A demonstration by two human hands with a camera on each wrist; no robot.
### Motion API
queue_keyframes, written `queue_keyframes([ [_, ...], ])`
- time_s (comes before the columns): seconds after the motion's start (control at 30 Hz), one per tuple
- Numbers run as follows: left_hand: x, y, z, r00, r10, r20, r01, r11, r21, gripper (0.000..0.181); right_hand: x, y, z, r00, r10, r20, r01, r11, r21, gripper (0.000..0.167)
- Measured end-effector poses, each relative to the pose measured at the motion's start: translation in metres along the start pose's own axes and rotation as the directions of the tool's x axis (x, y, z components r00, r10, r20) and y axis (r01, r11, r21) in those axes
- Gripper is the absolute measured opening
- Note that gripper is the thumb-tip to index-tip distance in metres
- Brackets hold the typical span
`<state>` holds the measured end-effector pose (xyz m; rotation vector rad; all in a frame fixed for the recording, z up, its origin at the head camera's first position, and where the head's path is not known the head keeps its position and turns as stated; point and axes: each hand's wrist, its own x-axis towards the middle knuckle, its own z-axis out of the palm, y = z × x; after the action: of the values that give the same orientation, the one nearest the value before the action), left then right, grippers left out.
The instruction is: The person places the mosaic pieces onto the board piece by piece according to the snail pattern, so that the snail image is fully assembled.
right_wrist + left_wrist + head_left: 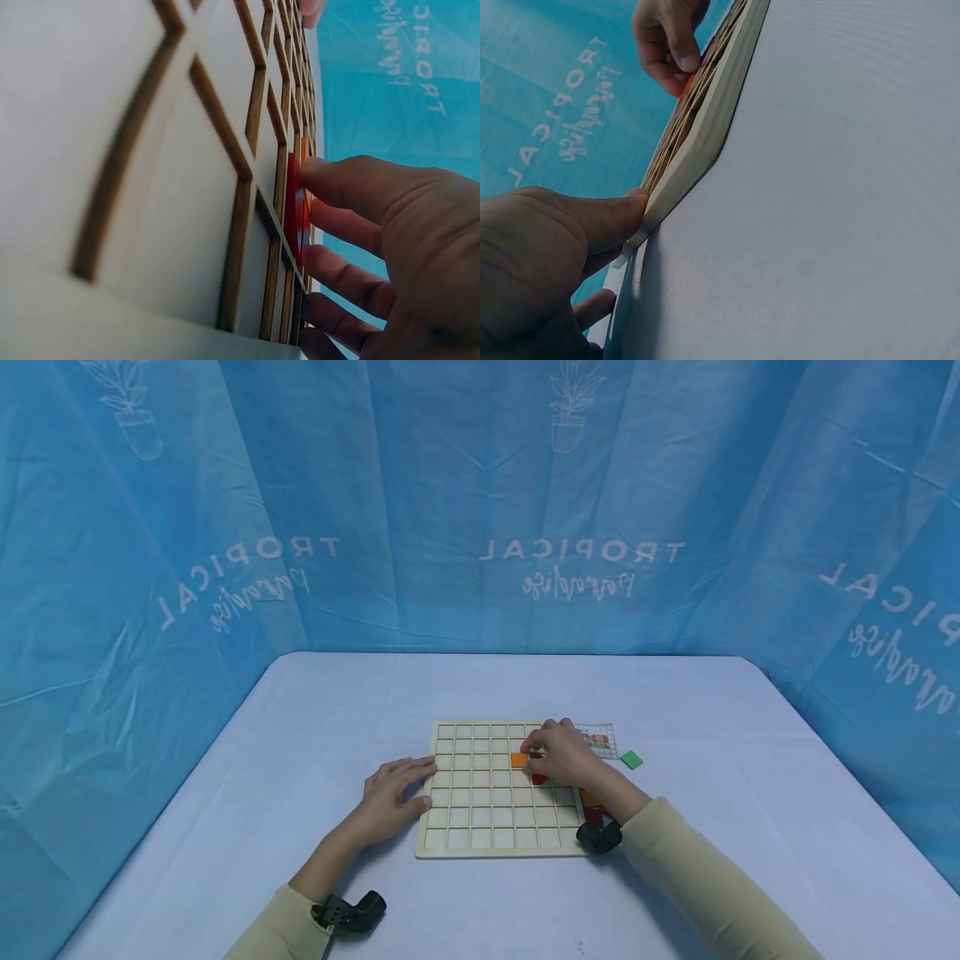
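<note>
While only the head view shows a green tile [632, 760] at lower right, the right hand [566, 757] pinches a red tile [292, 199], the left hand [388, 800] relaxed.

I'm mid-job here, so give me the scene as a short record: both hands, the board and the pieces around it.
Board: grid board on the white table
Left hand: touches the board's left edge
Right hand: fingers curled at a red tile
On board: orange tile, left of the red one
Right of board: green tile; printed card, partly hidden
Under right forearm: more tiles, count unclear
</note>
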<state>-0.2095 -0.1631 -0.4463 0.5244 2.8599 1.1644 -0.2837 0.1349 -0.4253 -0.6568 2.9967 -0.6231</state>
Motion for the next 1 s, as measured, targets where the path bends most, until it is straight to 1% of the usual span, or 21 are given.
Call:
queue_keyframes([
  [0.1, 0.000, 0.000, 0.001, 1.000, -0.002, -0.002, 0.002, 1.000, -0.005, 0.050, -0.002, 0.001, -0.001, 1.000, 0.002, -0.002, -0.002, 1.000, 0.030, 0.021],
  [0.27, -0.001, 0.000, 0.001, 1.000, 0.003, -0.008, -0.003, 1.000, -0.005, 0.050, -0.012, 0.005, -0.012, 0.998, 0.062, -0.034, -0.059, 0.994, 0.089, 0.024],
  [0.37, -0.001, 0.000, 0.000, 1.000, 0.004, -0.006, -0.004, 1.000, -0.001, 0.051, -0.023, 0.010, -0.019, 0.995, 0.084, -0.062, -0.079, 0.994, 0.081, 0.024],
  [0.47, -0.001, 0.000, 0.000, 1.000, -0.003, -0.002, 0.003, 1.000, -0.003, 0.050, -0.035, 0.017, -0.023, 0.992, 0.108, -0.072, -0.103, 0.992, 0.067, 0.023],
  [0.67, -0.001, 0.000, 0.000, 1.000, -0.003, 0.006, 0.003, 1.000, 0.011, 0.050, -0.061, 0.033, -0.025, 0.983, 0.174, -0.050, -0.170, 0.983, 0.071, 0.019],
  [0.83, -0.001, 0.000, 0.000, 1.000, 0.004, 0.008, -0.004, 1.000, 0.011, 0.050, -0.079, 0.045, -0.025, 0.984, 0.168, -0.055, -0.164, 0.984, 0.064, 0.018],
  [1.0, -0.001, 0.000, 0.000, 1.000, 0.013, 0.002, -0.013, 1.000, 0.011, 0.050, -0.088, 0.049, -0.025, 0.988, 0.140, -0.059, -0.136, 0.988, 0.068, 0.017],
])
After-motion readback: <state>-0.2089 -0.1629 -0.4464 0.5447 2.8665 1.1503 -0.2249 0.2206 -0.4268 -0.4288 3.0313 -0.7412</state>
